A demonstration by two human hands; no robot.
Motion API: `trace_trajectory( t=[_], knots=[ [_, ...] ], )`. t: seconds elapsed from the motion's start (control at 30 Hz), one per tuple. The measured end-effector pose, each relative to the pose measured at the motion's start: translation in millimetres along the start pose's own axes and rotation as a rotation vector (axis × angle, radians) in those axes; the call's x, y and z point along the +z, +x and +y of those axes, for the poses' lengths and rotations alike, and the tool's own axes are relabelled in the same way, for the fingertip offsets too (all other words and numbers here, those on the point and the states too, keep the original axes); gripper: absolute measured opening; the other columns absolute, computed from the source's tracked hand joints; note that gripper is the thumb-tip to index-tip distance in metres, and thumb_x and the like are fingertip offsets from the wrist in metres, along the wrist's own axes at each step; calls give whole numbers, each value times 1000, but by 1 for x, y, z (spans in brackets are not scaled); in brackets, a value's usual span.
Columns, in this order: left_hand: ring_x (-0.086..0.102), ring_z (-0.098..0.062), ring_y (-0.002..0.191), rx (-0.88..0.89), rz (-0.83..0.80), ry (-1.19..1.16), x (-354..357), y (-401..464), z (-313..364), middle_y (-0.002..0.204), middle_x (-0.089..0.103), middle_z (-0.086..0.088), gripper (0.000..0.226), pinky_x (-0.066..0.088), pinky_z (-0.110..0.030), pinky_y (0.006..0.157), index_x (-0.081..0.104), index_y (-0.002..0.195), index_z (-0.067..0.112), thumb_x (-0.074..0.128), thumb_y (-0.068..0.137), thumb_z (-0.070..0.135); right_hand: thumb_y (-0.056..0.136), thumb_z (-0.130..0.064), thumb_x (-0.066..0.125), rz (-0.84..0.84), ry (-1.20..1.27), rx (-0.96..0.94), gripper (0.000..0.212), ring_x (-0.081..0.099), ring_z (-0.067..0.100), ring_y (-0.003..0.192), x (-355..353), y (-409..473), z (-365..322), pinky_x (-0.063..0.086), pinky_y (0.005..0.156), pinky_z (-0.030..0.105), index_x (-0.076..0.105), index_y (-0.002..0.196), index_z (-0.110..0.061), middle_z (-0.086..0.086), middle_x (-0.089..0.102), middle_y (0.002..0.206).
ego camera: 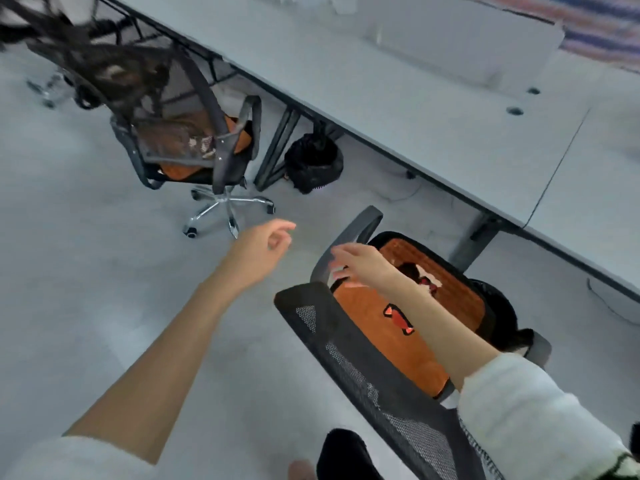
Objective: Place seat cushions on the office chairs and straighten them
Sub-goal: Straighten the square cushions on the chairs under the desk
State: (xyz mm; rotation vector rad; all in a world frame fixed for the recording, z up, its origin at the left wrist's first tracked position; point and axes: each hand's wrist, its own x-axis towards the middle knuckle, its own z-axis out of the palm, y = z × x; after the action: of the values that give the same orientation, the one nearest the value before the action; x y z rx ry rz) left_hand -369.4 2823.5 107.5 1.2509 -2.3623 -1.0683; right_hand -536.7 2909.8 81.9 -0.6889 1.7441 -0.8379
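An orange seat cushion (374, 327) with a cartoon print lies on the seat of the near black mesh office chair (346, 344). My right hand (356, 263) hovers over the cushion's left edge beside the chair's armrest, fingers loosely spread and blurred, gripping nothing that I can see. My left hand (263, 245) hangs in the air left of the chair above the floor, fingers relaxed and holding nothing. A second mesh chair (207, 140) farther left also carries an orange cushion (180, 169) on its seat.
A long white desk (415, 109) runs diagonally across the upper right, its dark legs near both chairs. A black bin (313, 161) sits under it, and another dark bin (498, 306) stands beside the near chair. Pale floor fills the left.
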Motion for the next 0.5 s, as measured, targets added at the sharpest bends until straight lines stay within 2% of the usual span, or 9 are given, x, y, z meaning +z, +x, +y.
trace_trajectory(
  t=[0.1,0.17,0.23,0.3,0.37,0.43,0.5],
  knots=[
    [61,-19,95,-24,13,8,-27,9,-33,108,66,-9,28,37,-15,79,60,120,8,51,93,10,98,-16,47,10,-24,-38,32,62,31,95,26,18,-29,49,70,30,54,123,0,18,62,106],
    [63,-24,103,-19,-4,14,-40,19,-56,112,67,-12,26,39,-19,85,62,117,4,52,93,8,97,-15,47,16,-49,-38,31,60,39,110,39,37,-48,52,83,40,55,123,1,24,62,119],
    [63,-24,104,-36,-31,-4,-52,33,-76,113,67,-11,26,40,-18,87,62,116,4,53,93,8,99,-16,43,5,-50,-13,32,57,39,116,51,60,-66,48,93,42,53,124,0,22,59,125],
    [63,-20,105,-44,-64,1,-66,50,-93,114,66,-7,26,39,-14,85,62,117,5,52,93,11,100,-21,40,-14,-65,15,32,60,37,112,62,85,-83,50,84,34,53,124,-6,18,62,121],
    [62,-18,107,-59,-94,18,-86,75,-113,116,66,-4,27,37,-12,83,61,119,9,51,94,14,99,-26,40,-34,-90,10,32,63,29,95,76,117,-102,50,76,31,52,124,-8,12,62,109],
    [61,-16,107,-88,-102,41,-111,107,-133,118,65,-2,27,39,-14,83,61,120,14,50,95,18,99,-26,41,-42,-97,1,30,58,21,88,90,154,-126,49,76,30,53,121,-10,7,59,104],
    [60,-17,108,-111,-81,69,-144,143,-150,118,65,-1,27,43,-21,87,61,120,18,49,95,20,98,-26,42,-32,-90,-9,22,57,19,84,104,194,-156,46,68,26,55,111,-13,6,58,101]
  ],
)
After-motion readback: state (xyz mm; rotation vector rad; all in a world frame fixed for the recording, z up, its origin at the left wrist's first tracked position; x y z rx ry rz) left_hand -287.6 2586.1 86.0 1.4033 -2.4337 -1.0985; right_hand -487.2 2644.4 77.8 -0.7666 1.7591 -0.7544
